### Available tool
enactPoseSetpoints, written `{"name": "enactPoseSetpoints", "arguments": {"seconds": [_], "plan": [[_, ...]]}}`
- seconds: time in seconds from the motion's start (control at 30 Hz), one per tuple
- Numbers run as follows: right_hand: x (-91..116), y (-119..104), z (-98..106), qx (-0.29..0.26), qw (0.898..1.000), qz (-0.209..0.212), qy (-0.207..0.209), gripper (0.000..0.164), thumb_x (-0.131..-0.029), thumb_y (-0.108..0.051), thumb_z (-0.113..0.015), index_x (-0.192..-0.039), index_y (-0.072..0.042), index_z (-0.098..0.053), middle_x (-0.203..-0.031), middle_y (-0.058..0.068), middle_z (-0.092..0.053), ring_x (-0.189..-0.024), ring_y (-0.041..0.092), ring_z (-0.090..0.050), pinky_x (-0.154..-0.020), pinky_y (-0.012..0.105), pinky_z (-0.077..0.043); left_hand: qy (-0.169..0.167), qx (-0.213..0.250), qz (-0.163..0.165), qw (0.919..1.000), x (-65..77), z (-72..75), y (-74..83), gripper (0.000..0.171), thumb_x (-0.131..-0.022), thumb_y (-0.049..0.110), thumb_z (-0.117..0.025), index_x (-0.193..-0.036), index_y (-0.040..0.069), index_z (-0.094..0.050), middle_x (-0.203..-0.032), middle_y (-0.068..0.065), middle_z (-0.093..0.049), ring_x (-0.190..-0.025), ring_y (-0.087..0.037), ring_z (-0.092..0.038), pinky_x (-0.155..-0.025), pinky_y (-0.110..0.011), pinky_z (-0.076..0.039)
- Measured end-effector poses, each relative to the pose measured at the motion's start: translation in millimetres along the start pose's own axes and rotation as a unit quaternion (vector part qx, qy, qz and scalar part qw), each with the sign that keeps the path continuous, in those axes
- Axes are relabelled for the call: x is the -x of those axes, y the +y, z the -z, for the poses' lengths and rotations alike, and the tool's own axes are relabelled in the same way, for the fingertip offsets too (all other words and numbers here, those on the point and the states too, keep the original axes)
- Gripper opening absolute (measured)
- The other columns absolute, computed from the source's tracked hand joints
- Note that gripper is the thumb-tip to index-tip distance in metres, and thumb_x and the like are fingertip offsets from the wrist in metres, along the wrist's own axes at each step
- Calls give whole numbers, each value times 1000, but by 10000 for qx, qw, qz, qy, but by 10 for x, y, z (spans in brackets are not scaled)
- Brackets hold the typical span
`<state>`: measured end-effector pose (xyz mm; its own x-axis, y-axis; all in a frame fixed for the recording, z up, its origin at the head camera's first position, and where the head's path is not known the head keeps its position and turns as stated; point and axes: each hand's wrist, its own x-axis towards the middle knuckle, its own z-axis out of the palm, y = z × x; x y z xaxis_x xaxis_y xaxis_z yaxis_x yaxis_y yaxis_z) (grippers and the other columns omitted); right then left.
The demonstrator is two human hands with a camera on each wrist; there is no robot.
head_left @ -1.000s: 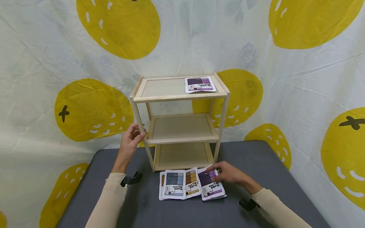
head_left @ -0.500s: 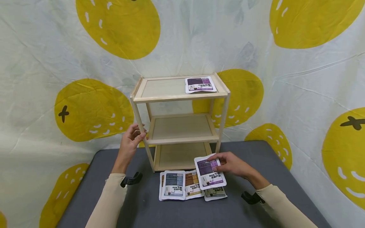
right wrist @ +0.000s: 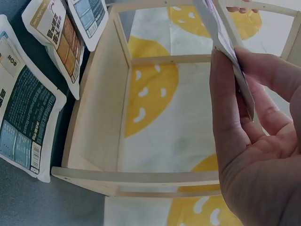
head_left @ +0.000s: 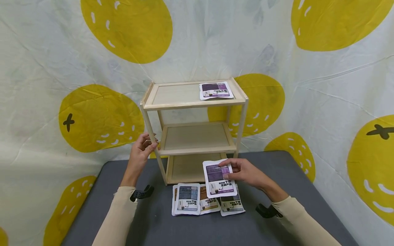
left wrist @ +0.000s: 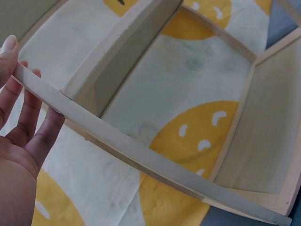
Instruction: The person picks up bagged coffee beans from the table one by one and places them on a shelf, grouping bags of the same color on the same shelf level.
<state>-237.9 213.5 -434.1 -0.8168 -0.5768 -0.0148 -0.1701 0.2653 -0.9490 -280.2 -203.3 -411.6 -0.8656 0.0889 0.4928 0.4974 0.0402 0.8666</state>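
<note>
My right hand (head_left: 249,176) pinches a white-edged purple pouch (head_left: 215,174) by its right side, in the air before the lowest shelf. In the right wrist view the pouch (right wrist: 223,40) is seen nearly edge-on between thumb and fingers. My left hand (head_left: 140,155) holds the left front post of a small wooden three-tier rack (head_left: 197,150); in the left wrist view, thumb and fingers (left wrist: 32,110) lie on either side of the post. Below the held pouch lie a dark green pouch (head_left: 232,205), an orange pouch (head_left: 207,204) and a blue pouch (head_left: 187,201).
Another purple pouch (head_left: 216,91) lies on the right of the rack's top shelf. A further pouch shows partly beneath the blue one. The rack stands on a dark grey table (head_left: 197,232), before a pale cloth with yellow fruit prints (head_left: 101,118).
My right hand has lifted the purple pouch off the dark green one and carried it up and slightly left. The left hand stays on the post.
</note>
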Motion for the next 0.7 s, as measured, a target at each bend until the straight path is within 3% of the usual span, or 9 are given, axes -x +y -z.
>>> {"name": "enactPoseSetpoints", "arguments": {"seconds": [0.2,0.33,0.43,0.6,0.7], "plan": [[-18,-17,-31,-150,9999,-24,50,46,-95,-11,-72,-137,-3,-58,-115,20,-71,-91,27,-73,-79,39,-62,48,-21,45,10000,-2,-5,6,37,-99,6,-65,-134,3,-53,-116,-27,-56,-100,-20,-66,-88,-30,-59],[-22,-29,-47,-251,9996,123,9,48,-95,-9,-71,-139,-1,-55,-118,23,-69,-92,28,-73,-79,42,-62,83,-17,89,9999,-2,-9,18,40,-99,8,-66,-135,0,-52,-116,-26,-56,-103,-21,-65,-89,-37,-60],[-26,-62,-53,-357,9992,182,-36,49,-95,-8,-71,-141,-1,-54,-121,25,-67,-94,30,-73,-79,41,-62,99,8,100,9999,-6,-8,21,39,-98,7,-66,-135,0,-53,-113,-18,-59,-103,-22,-65,-89,-42,-60],[-23,-153,-62,-489,9986,195,-78,51,-95,-6,-71,-142,-2,-52,-122,26,-66,-95,31,-73,-77,39,-62,66,-7,45,10000,-8,-6,15,37,-98,6,-65,-134,2,-54,-109,-3,-62,-103,-20,-65,-88,-36,-60],[-12,-207,-66,-460,9987,212,-89,51,-95,-8,-72,-142,-3,-53,-122,25,-67,-94,32,-73,-75,40,-63,41,-10,5,10000,-7,-2,8,36,-99,6,-65,-133,3,-54,-111,-7,-62,-102,-19,-65,-86,-30,-60]]}}
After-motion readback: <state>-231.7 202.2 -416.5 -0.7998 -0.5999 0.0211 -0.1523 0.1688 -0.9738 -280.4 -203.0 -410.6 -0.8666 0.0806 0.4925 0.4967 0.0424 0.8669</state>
